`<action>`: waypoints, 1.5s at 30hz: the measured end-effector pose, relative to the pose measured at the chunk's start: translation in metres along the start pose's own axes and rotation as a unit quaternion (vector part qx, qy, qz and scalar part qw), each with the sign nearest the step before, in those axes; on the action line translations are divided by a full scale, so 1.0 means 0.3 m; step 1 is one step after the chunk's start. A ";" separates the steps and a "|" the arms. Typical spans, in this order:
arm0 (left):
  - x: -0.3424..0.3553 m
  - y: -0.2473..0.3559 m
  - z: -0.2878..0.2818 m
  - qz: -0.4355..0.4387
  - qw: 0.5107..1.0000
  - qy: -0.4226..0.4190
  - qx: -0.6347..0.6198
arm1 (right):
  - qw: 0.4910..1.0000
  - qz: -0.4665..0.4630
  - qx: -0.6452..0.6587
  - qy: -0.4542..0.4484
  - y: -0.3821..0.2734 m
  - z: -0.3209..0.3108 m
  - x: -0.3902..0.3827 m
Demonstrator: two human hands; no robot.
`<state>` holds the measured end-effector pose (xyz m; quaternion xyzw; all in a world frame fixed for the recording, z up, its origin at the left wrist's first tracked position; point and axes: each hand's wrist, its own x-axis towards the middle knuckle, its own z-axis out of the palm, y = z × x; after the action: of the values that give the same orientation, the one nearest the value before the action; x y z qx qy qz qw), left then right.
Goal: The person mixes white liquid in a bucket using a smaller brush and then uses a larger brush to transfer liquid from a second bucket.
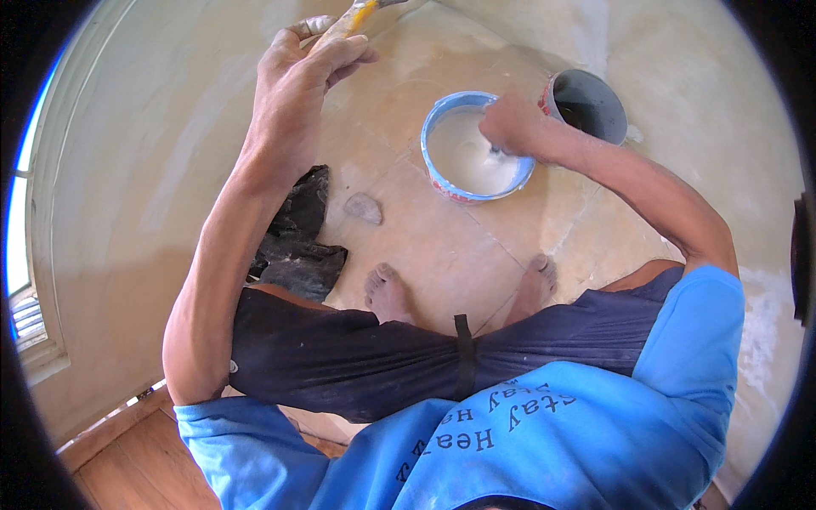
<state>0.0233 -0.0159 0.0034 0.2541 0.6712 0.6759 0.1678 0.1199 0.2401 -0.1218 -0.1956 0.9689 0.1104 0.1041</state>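
Observation:
Raised near the top edge, my left hand (293, 68) is closed round a yellow-and-wood-coloured handle (347, 24) of a hand tool. Grey metal shows at its far end, but the frame cuts off the rest. My right hand (514, 125) is closed over the right side of a blue-rimmed bucket (432, 166). Inside the bucket is a creamy white paste (463, 153). A small dark bit shows just under the right hand's fingers, against the paste; what the hand grips is too hidden to name.
A grey bucket (595, 98) with dark contents stands tilted-looking behind my right forearm. Black crumpled plastic (297, 242) and a flat grey lump (364, 208) lie on the tiled floor, left of my bare feet (389, 293). A window frame (42, 255) is at far left.

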 end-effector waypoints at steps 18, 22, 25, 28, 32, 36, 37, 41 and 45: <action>-0.003 0.004 0.000 -0.003 1.000 0.002 0.015 | 0.999 0.006 -0.016 -0.033 0.020 0.021 0.000; -0.003 -0.007 -0.014 0.000 1.000 -0.002 0.018 | 1.000 0.021 -0.011 0.014 0.010 0.037 0.023; 0.001 -0.004 -0.005 -0.007 1.000 -0.004 0.015 | 1.000 0.009 -0.020 0.017 0.019 0.041 0.005; -0.003 -0.004 -0.002 -0.006 1.000 0.003 0.010 | 1.000 0.002 0.002 -0.016 0.000 0.043 0.015; -0.004 -0.004 -0.015 -0.007 1.000 0.005 0.011 | 0.999 0.028 -0.015 0.027 0.021 0.012 0.029; 0.001 -0.004 -0.004 0.002 1.000 -0.007 0.020 | 0.999 -0.006 -0.036 -0.013 -0.012 0.017 -0.007; -0.003 -0.003 -0.011 0.003 1.000 -0.006 0.019 | 1.000 -0.008 -0.011 0.008 -0.008 0.034 0.008; -0.004 -0.002 -0.002 -0.004 1.000 0.004 0.007 | 0.999 0.041 -0.024 -0.001 0.044 0.036 0.031; -0.005 -0.002 -0.007 0.005 1.000 -0.002 0.020 | 0.998 0.009 0.000 -0.066 -0.004 0.018 0.006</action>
<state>0.0233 -0.0186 0.0025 0.2622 0.6830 0.6626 0.1603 0.1198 0.2398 -0.1275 -0.1791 0.9617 0.1238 0.1667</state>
